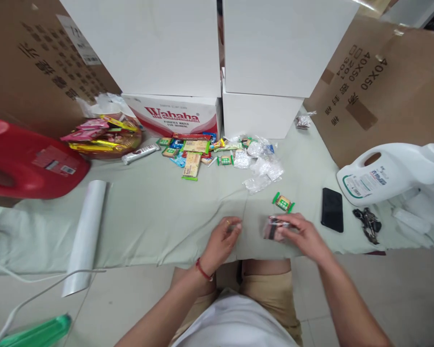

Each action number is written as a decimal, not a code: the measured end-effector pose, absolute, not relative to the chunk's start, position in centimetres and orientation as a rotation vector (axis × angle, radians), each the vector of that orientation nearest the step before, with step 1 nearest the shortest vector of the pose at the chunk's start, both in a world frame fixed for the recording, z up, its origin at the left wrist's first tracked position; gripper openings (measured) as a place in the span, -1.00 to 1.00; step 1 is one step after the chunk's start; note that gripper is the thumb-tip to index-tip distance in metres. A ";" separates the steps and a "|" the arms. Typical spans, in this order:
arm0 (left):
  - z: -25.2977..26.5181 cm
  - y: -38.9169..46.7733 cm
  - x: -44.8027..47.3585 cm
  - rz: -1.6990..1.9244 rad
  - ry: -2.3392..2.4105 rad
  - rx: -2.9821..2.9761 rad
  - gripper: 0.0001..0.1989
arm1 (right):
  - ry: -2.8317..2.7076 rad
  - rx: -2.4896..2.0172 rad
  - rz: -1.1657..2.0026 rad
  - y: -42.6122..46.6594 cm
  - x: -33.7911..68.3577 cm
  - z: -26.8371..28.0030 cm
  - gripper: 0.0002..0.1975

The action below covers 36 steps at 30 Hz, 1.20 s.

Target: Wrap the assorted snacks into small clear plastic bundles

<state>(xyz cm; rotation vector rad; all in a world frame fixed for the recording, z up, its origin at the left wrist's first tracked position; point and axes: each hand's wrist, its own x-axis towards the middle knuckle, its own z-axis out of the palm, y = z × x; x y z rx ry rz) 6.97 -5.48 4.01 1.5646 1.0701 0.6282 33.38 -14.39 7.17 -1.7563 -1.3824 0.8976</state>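
My right hand (302,234) pinches a small clear-wrapped packet (271,228) with dark and reddish parts, just above the cloth near the front edge. Its exact contents are too small to make out. To the left, my left hand (222,241) is loosely closed, thumb and fingertips drawn together, and I see nothing in it. A green-and-gold wrapped biscuit (283,202) lies just beyond the right hand. Farther back, a heap of wrapped snacks (192,165) spreads before the boxes. Several clear plastic packets (264,168) lie at its right end.
A red jug (32,159), a basket of packets (104,137) and a white roll (85,231) stand or lie left. Right are a phone (332,210), keys (368,224) and a white detergent bottle (379,176). A Wahaha carton (173,115) and white boxes (264,115) line the back.
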 end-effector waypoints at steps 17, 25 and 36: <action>1.9 -7.9 -1.5 0.773 1.267 1.767 -0.75 | -0.764 -1.979 0.747 6.0 49.0 8.9 -0.52; 0.8 -8.5 -1.9 0.806 1.232 1.895 -0.82 | -1.126 -1.853 0.788 -2.9 42.9 5.2 -0.61; 1.5 -8.0 -0.9 0.787 1.226 1.846 -0.83 | -1.839 -2.241 0.344 -8.7 38.9 2.5 -0.51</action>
